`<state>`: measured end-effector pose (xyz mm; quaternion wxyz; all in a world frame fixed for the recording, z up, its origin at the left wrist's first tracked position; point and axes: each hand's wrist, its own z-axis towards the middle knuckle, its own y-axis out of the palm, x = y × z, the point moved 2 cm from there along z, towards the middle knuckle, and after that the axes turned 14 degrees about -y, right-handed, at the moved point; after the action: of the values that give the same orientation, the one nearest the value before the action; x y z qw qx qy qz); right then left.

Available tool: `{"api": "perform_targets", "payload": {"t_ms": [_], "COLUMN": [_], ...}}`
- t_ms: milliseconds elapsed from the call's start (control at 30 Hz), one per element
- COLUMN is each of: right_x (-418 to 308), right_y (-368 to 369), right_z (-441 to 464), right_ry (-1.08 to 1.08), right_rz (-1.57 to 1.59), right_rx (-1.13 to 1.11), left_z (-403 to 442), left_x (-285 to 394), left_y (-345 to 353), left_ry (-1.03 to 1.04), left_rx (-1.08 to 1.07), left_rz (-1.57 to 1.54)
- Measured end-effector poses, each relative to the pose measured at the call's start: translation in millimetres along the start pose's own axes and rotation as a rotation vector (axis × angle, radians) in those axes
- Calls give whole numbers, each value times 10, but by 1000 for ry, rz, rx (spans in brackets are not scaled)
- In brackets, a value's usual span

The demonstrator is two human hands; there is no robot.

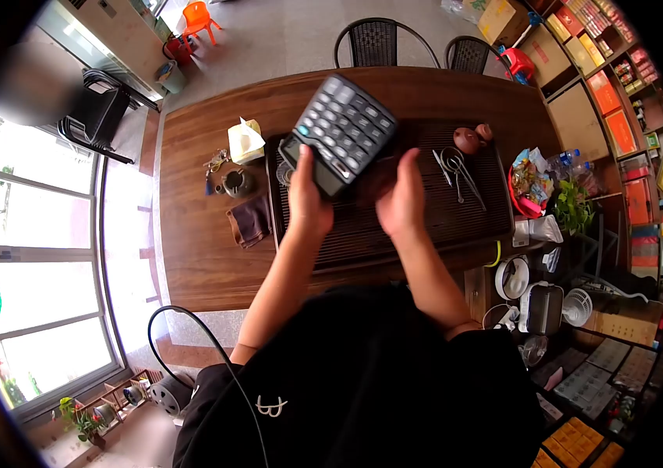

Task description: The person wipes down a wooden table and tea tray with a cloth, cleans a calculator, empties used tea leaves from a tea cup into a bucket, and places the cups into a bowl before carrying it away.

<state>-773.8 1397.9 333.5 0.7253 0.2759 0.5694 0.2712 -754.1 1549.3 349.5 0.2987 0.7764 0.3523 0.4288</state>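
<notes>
My left hand point(309, 195) grips a black desk calculator point(344, 129) by its display end, with the thumb on the front face. The calculator is tilted above a slatted dark tea tray point(448, 230), its rows of keys facing up. My right hand point(403, 199) is just right of the calculator's lower corner, thumb raised and apart. Its other fingers are partly lost in shadow and blur, and I see nothing held in it.
On the wooden table point(199, 234) are a tissue pack point(246, 140), a round ashtray-like pot point(237, 183), a folded brown cloth point(249, 221), a reddish teapot point(468, 140), metal tongs point(468, 183) and a snack basket point(530, 183). Chairs point(373, 43) line the far edge.
</notes>
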Motion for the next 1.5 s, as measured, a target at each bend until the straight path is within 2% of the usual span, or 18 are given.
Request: {"api": "perform_targets", "payload": {"t_ms": [100,233,300,367,567,667,767,900,967,1067,1167,1233,1300,1333,1367,1433,1467,1500], "right_x": [191,76,-145,-270,185,-51,-505,-734,-679,-582,-539,-500,-560,-793,-675,-572,-360,-259], "right_y": [550,428,196,316,-325,-82,284,277,171,127,102,-78,-126,255,-47,277,395,563], "right_z": [-240,-196,115,332,134,-144,-42,233,312,267,181,184,130,47,51,-72,-98,-124], "right_ry": [-164,-58,14,-11,329,132,17,-209,-271,-384,-244,-365,-316,167,-447,-511,-465,-753], "right_rz": [22,99,384,273,557,154,67,-662,-869,-1063,-1162,-1301,-1534,-1224,-1377,-1412,-1177,-1558], "right_rx": [82,170,-182,-33,-214,279,348,-53,-117,-88,-51,-110,-42,352,200,-206,-383,-717], "left_z": [-69,-37,-76,-125,-91,-132,-230,-281,-268,-314,-329,-289,-268,-263,-259,-301,-268,-302], "left_x": [-12,16,-54,-57,68,131,226,255,244,263,288,327,415,469,499,500,395,363], "left_y": [101,-9,-108,-106,-172,-132,-64,-158,-171,-77,-100,-209,-336,-390,-431,-447,-521,-486], "left_ry": [51,-76,-121,-59,-45,34,83,39,48,55,18,8,136,147,150,88,86,215], "left_rx": [49,102,37,-26,-24,-29,-79,-126,-120,-137,-86,-47,-66,4,21,7,-37,-184], "left_rz": [22,202,197,208,219,287,335,676,879,799,733,715,935,1017,1010,1293,1317,1455]}}
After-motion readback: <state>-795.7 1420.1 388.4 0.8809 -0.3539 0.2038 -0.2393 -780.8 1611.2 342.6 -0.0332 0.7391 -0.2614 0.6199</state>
